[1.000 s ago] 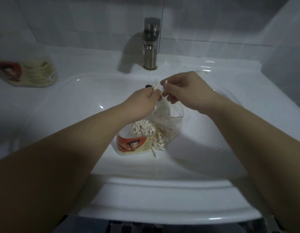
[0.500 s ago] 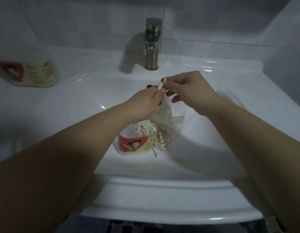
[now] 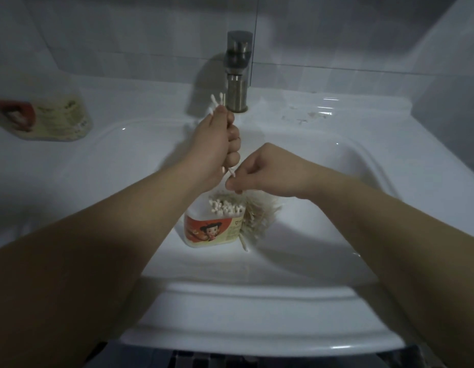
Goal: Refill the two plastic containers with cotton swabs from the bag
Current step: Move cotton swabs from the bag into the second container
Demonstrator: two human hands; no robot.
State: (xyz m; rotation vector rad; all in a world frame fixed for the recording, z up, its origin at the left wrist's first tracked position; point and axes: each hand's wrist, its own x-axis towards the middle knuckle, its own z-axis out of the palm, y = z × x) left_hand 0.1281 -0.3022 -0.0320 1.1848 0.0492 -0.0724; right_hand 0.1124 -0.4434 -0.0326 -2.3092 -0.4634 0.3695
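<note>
Cotton swabs (image 3: 216,102) weigh almost nothing. Each is a thin, stiff stick with soft tips, so loose ones should roll, splay and slip away, and a stick would likely snap if bent hard. They are best gathered as a parallel bundle and gripped round the middle of the sticks, with the tips left free. The left hand (image 3: 214,144) does just that. It is raised in front of the tap (image 3: 237,73), its fingers (image 3: 234,134) curled into a tight fist round a small bundle whose white tips poke out above and below. The right hand (image 3: 259,171) is lower and farther from the tap, just beside the left fist. Its fingers (image 3: 232,185) are curled, with thumb and forefinger pinched on something thin. This looks like a swab at the lower end of the bundle, though it might be one drawn from the bag (image 3: 259,219) directly beneath. The bag is soft, clear and limp, so it will probably sag unless held at its mouth. It lies in the sink (image 3: 257,298), well forward of the tap, touching a container (image 3: 212,232) packed with upright swabs. A second container (image 3: 47,115) lies on its side on the table, far left of the tap.
</note>
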